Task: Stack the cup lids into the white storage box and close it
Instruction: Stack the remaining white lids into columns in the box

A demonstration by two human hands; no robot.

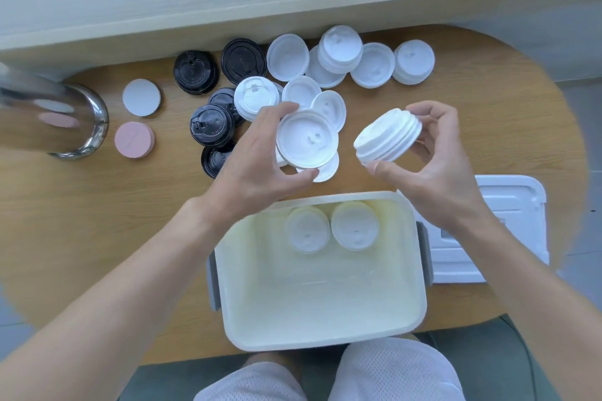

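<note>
The left hand (257, 159) pinches one white lid (307, 139), its hollow side facing up. The right hand (433, 169) clasps a lid stack (387, 137), tilted with tops pointing up-left, above the box (322, 273).

the table (97, 205) looks like matt wood grain. the white storage box (325, 329) and cup lids (306, 138) seem smooth, matt plastic; black lids (211, 124) shine slightly. the canister (81, 120) is glossy metal.
</note>
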